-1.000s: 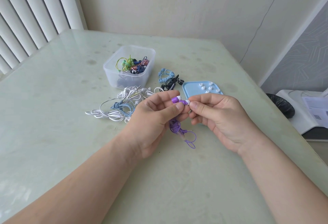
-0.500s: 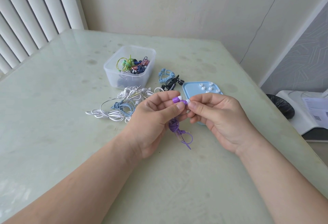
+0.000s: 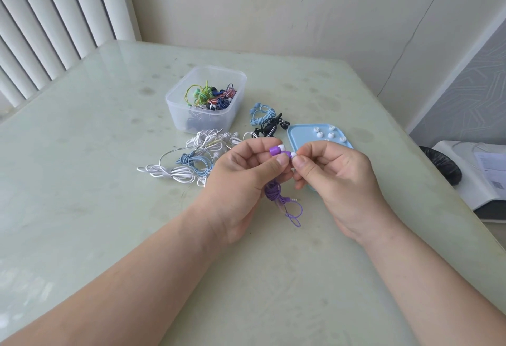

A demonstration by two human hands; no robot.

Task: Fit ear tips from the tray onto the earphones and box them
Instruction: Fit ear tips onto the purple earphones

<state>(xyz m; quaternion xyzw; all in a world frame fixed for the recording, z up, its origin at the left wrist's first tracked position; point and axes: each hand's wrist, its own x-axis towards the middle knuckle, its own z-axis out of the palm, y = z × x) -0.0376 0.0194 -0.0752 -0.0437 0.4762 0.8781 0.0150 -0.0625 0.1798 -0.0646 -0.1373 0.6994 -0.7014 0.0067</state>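
My left hand (image 3: 243,181) grips a pair of purple earphones (image 3: 277,151) by the buds, and their bundled cable (image 3: 276,195) hangs down to the table. One bud carries a white tip. My right hand (image 3: 334,173) pinches a white ear tip (image 3: 293,155) against the second bud. Behind my right hand lies the light blue tray (image 3: 298,134) with several white ear tips (image 3: 325,134). The clear plastic box (image 3: 205,99) further back holds several coloured earphones.
A heap of white and blue earphones (image 3: 189,159) lies left of my hands, with a blue coiled pair (image 3: 261,114) and a black pair (image 3: 269,126) near the tray. Off the table's right edge sit a white device (image 3: 476,178) and a black object (image 3: 443,167).
The hands have stayed together over the same spot. The hanging purple cable has shifted slightly, and its plug now shows to the right.
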